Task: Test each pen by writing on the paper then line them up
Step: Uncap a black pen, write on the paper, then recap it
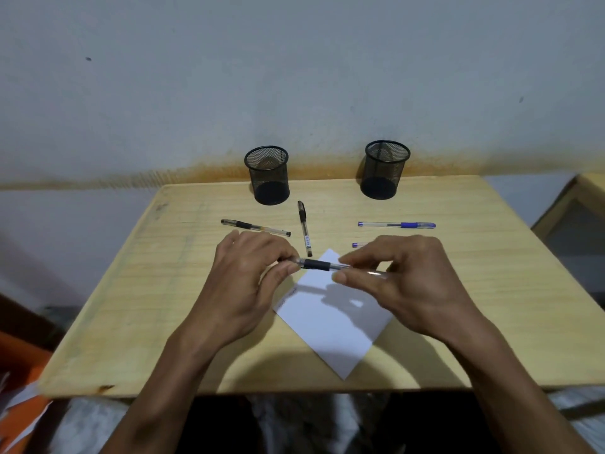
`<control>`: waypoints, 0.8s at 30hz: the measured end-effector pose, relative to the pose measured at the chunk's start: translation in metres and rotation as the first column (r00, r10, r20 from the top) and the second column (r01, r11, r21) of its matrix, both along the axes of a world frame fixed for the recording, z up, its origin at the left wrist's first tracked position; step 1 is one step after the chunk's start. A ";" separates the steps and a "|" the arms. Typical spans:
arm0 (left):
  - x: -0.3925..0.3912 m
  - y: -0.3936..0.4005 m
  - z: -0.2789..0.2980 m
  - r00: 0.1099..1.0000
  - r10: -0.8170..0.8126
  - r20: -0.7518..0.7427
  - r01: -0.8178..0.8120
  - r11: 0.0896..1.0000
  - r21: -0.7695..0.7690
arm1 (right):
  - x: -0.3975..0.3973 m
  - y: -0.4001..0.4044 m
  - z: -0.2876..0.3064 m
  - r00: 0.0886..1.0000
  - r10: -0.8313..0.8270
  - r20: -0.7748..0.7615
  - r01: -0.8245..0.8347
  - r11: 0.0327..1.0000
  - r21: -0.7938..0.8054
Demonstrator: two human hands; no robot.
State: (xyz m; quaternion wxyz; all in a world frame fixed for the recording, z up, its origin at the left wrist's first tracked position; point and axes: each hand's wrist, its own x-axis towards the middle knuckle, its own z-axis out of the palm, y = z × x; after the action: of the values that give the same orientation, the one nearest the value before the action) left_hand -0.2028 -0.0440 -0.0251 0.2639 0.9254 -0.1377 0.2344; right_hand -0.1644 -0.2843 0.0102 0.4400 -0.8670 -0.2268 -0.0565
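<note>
Both hands hold one black-grip pen level above the white paper. My left hand pinches its left end, where the cap sits, and my right hand grips the clear barrel. Two more black pens lie on the table: one at the left, one pointing away from me in the middle. A blue pen lies at the right. Just the tip of another blue pen shows behind my right hand.
Two black mesh pen cups stand at the back of the wooden table, against the wall. A second wooden surface sits at the right. Orange items lie at the lower left.
</note>
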 end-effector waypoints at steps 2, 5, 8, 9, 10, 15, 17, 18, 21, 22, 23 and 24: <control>0.005 0.003 0.003 1.000 0.001 0.007 -0.001 1.000 0.029 | -0.002 0.011 0.000 0.995 -0.040 0.092 0.054 0.985 -0.162; 0.011 0.006 0.004 1.000 0.014 0.008 -0.013 1.000 -0.015 | 0.000 0.025 0.000 0.991 -0.030 0.133 0.072 0.942 -0.329; 0.012 0.009 -0.005 0.992 0.085 -0.098 -0.100 0.982 -0.162 | 0.004 0.038 -0.004 0.998 -0.042 0.052 0.058 0.927 -0.370; 0.011 0.011 -0.010 0.979 0.141 -0.151 -0.166 0.971 -0.174 | 0.008 0.042 -0.007 0.997 -0.069 0.020 0.072 0.941 -0.330; 0.010 0.015 -0.017 0.957 0.210 -0.198 -0.242 0.959 -0.150 | 0.013 0.045 -0.008 0.994 -0.108 -0.015 0.100 0.959 -0.267; 0.012 0.045 -0.052 0.795 0.498 -0.348 -0.466 0.867 0.175 | 0.059 0.075 -0.012 0.922 -0.350 -0.167 0.340 0.937 -0.083; 0.017 0.053 -0.063 0.742 0.538 -0.401 -0.473 0.843 0.256 | 0.080 0.091 -0.016 0.886 -0.408 -0.218 0.394 0.913 -0.108; 0.018 0.055 -0.067 0.726 0.547 -0.416 -0.478 0.837 0.266 | 0.088 0.098 -0.020 0.870 -0.432 -0.240 0.414 0.902 -0.121; 0.017 0.055 -0.073 0.716 0.564 -0.412 -0.492 0.826 0.276 | 0.107 0.115 -0.035 0.824 -0.513 -0.239 0.473 0.856 -0.208; 0.016 0.054 -0.074 0.718 0.568 -0.401 -0.494 0.823 0.280 | 0.110 0.119 -0.040 0.816 -0.532 -0.226 0.484 0.842 -0.237; 0.016 0.054 -0.074 0.719 0.573 -0.394 -0.498 0.820 0.283 | 0.112 0.122 -0.043 0.809 -0.547 -0.214 0.492 0.830 -0.262; 0.016 0.054 -0.074 0.716 0.577 -0.392 -0.502 0.817 0.286 | 0.113 0.124 -0.047 0.804 -0.562 -0.193 0.503 0.816 -0.285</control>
State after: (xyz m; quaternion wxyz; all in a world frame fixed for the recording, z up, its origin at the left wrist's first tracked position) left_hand -0.1868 0.0098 -0.0990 0.1341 0.9711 0.1874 0.0627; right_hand -0.0518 -0.1601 -0.0364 0.3342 -0.9381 0.0841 -0.0350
